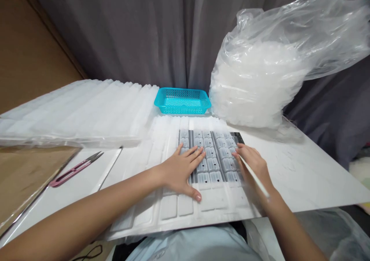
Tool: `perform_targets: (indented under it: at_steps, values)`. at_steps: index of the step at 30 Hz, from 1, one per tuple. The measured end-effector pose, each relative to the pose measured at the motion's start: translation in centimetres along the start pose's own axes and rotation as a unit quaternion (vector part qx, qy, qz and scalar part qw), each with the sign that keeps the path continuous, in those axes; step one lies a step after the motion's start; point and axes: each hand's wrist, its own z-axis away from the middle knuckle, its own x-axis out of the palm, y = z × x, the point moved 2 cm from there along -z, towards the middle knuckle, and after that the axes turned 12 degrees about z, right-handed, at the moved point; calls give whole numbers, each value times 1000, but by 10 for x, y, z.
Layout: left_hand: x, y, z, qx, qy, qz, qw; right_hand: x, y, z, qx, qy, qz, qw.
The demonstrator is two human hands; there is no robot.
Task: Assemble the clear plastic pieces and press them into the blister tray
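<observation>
My left hand lies flat with fingers spread on a translucent white sheet of moulded rectangular pockets. Beneath part of that sheet is a black sheet, so the pockets over it look grey, several with a small dark dot. At the sheet's right side, my right hand is closed on a slim white pen-like stick. Its back end points down toward my wrist; the working tip is hidden by my fingers, so its exact kind does not show.
A turquoise basket stands behind the sheet. White moulded sheets are stacked at left; more fill a see-through bag at right. Pink thread snips lie on the white table beside brown cardboard.
</observation>
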Motion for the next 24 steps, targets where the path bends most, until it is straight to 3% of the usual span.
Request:
perform_targets:
  at_steps: [3, 6, 8, 24]
  values:
    - [-1, 1, 0, 0, -6, -1, 1000, -5, 1, 5, 86, -106, -100, 986]
    - [-1, 1, 1, 2, 3, -2, 1000, -5, -22, 21, 68, -263, -276, 922]
    - [-1, 1, 1, 1, 7, -5, 1000, -6, -35, 29, 42, -322, -309, 894]
    - [1, 1, 0, -5, 3, -10, 1000, -6, -43, 32, 22, -324, -296, 898]
